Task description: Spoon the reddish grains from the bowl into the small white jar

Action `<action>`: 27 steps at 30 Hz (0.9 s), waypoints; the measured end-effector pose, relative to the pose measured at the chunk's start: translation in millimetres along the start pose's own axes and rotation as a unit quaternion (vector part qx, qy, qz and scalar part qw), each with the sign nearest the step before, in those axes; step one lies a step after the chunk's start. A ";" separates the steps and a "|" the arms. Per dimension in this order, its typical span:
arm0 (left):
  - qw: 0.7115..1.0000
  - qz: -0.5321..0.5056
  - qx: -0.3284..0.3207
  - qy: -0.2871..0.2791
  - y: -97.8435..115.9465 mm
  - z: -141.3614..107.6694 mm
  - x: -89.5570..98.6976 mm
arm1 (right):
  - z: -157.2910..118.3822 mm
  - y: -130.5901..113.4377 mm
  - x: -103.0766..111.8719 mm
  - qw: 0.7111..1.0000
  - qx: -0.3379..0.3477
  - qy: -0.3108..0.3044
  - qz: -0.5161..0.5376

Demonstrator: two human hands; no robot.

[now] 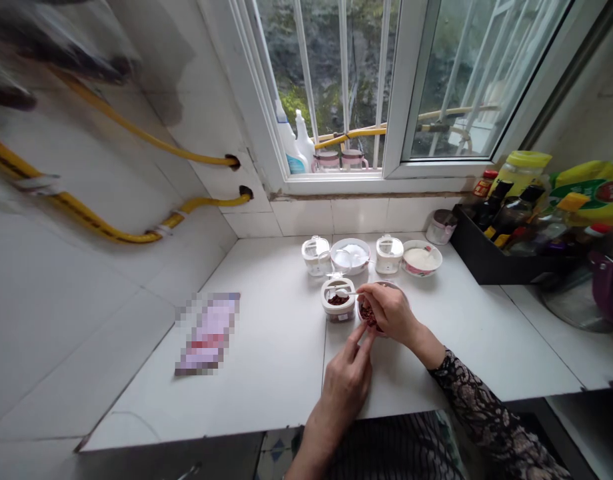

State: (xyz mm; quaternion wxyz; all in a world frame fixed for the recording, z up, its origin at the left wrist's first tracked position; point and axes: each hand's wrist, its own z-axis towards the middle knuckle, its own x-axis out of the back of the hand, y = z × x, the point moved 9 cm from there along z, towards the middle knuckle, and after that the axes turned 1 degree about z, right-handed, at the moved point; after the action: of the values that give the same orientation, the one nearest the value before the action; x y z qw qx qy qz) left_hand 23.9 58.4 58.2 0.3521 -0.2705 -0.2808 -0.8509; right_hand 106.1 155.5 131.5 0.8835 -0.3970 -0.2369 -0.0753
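My right hand (389, 313) pinches the handle of a small white spoon (343, 293), whose bowl end sits at the mouth of a seasoning jar (339, 315). That jar is clear with a cream rim, its lid raised, and dark reddish dried bits lie inside. Right beside it stands a round bowl (404, 298) of similar dark red bits, partly hidden under my right hand. The fingers of my left hand (347, 377) grip the near rim of this bowl; their exact hold is partly hidden.
Behind are two more clear jars (316, 257) (389, 255), a bowl of white grains (350, 257) and a flowered bowl of off-white powder (422, 259). A black box of bottles (479, 257) stands right, near a glass pot (566, 300). A blurred purple packet (209, 333) lies left.
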 end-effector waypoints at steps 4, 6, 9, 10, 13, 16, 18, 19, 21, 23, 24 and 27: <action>1.000 0.001 0.003 -0.006 0.2 -0.1 -0.3 | -4.3 10.2 23.5 0.997 -0.034 0.058 0.030; 1.000 0.002 0.003 -0.008 0.8 0.1 0.1 | -5.5 23.2 35.1 0.992 -0.078 0.080 0.055; 1.000 0.000 0.004 -0.012 1.1 0.8 0.7 | -5.6 40.4 42.0 0.989 -0.124 0.068 0.041; 1.000 0.000 0.005 -0.013 1.0 1.0 0.7 | -5.3 44.1 41.9 0.990 -0.129 0.058 0.016; 1.000 -0.002 0.002 -0.010 1.4 1.6 1.7 | -4.2 48.1 34.8 0.990 -0.122 0.023 -0.068; 1.000 -0.004 -0.001 -0.008 1.9 2.0 2.1 | -4.2 47.1 22.6 0.990 -0.115 -0.010 -0.084; 1.000 -0.005 -0.001 -0.009 2.1 2.1 2.0 | -4.9 48.0 20.0 0.990 -0.128 -0.010 -0.055; 1.000 -0.005 0.000 -0.009 2.1 2.1 2.0 | -5.4 49.7 20.8 0.990 -0.140 -0.003 -0.032; 1.000 -0.006 0.002 -0.011 2.0 2.0 1.9 | -6.9 56.0 24.4 0.985 -0.172 0.015 0.022; 1.000 -0.005 0.005 -0.014 1.7 1.8 1.4 | -8.4 63.6 27.4 0.976 -0.203 0.028 0.075; 1.000 -0.004 0.006 -0.014 1.6 1.7 1.4 | -8.9 66.9 28.3 0.972 -0.214 0.032 0.096; 1.000 -0.003 0.005 -0.012 1.8 1.6 1.8 | -9.2 73.0 29.5 0.963 -0.231 0.041 0.135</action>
State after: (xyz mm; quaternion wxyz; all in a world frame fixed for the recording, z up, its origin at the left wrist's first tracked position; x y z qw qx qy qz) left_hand 24.5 57.6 61.0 0.3479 -0.2781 -0.2899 -0.8471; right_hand 158.7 199.5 91.7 0.7785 -0.6154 -0.1209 -0.0239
